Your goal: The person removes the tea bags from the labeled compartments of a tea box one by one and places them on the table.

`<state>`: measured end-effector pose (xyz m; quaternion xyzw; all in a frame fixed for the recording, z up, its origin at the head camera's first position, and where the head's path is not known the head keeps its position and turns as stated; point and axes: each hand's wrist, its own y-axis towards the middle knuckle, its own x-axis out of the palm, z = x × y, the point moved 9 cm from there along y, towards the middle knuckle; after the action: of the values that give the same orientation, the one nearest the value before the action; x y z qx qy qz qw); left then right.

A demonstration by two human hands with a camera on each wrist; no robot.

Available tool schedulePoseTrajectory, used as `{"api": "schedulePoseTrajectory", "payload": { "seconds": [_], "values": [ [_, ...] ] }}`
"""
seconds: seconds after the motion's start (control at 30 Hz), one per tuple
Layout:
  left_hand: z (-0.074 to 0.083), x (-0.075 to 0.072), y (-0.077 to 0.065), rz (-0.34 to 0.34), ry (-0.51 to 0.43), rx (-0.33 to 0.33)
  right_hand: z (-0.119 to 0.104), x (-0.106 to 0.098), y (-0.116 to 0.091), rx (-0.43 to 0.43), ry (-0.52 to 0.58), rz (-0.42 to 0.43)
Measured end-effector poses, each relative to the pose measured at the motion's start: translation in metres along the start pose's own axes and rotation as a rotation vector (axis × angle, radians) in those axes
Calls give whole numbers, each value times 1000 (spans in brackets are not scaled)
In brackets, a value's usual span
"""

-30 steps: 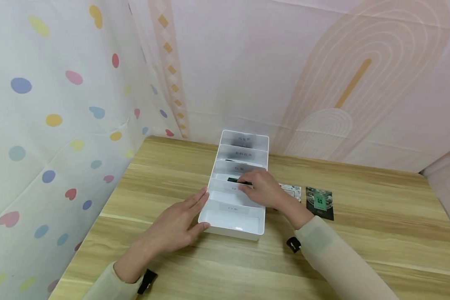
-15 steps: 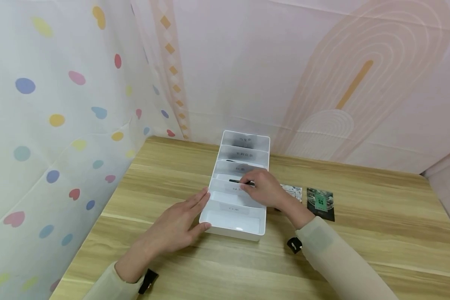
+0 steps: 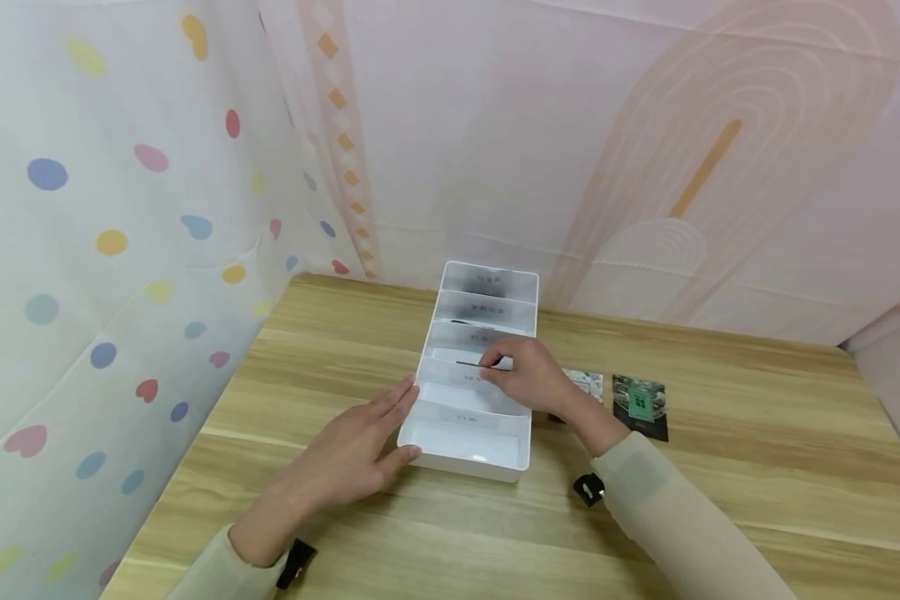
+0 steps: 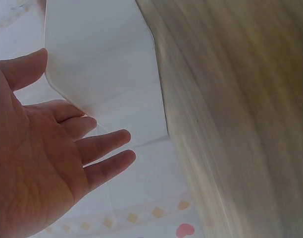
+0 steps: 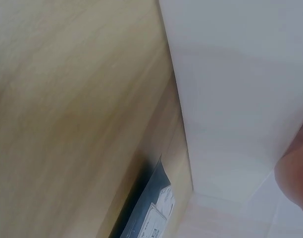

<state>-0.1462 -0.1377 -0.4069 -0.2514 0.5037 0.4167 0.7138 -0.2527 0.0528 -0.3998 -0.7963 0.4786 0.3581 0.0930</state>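
Observation:
A long white divided box (image 3: 461, 467) with dark lettering on its dividers stands lengthwise on the wooden table. My left hand (image 3: 352, 442) rests against its near left corner, fingers extended along the side wall and thumb at the front corner. In the left wrist view, that hand (image 4: 47, 144) lies against the white wall with its fingers spread. Over the middle compartment, my right hand (image 3: 525, 375) pinches a thin dark packet (image 3: 468, 363), seen almost edge-on. The right wrist view catches only a blurred bit of the right hand (image 5: 295, 173) beyond the box wall (image 5: 226, 99).
Right of the box lie a dark packet with a green label (image 3: 640, 406) and a white patterned packet (image 3: 587, 383), partly hidden by the right arm. Something dark (image 3: 461, 322) shows in a compartment farther back. A pale curtain (image 3: 480, 183) hangs behind the table.
The pinched packet has turned from showing some of its dark face to nearly edge-on. Both hands and the box stay in about the same place.

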Motion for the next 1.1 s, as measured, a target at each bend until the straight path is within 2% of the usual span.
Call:
{"api": "schedulePoseTrajectory", "payload": {
  "seconds": [0.17,0.43,0.67,1.1],
  "values": [
    [0,0,0,8,1,7,0,-1,0,4,26,-1],
    [1,0,1,10,3,16,0,-10,-2,80,53,4],
    [1,-1,1,10,9,13,-12,-28,-6,46,-1,78],
    [0,-2,2,1,9,6,-23,-59,-9,-6,3,175]
  ]
}}
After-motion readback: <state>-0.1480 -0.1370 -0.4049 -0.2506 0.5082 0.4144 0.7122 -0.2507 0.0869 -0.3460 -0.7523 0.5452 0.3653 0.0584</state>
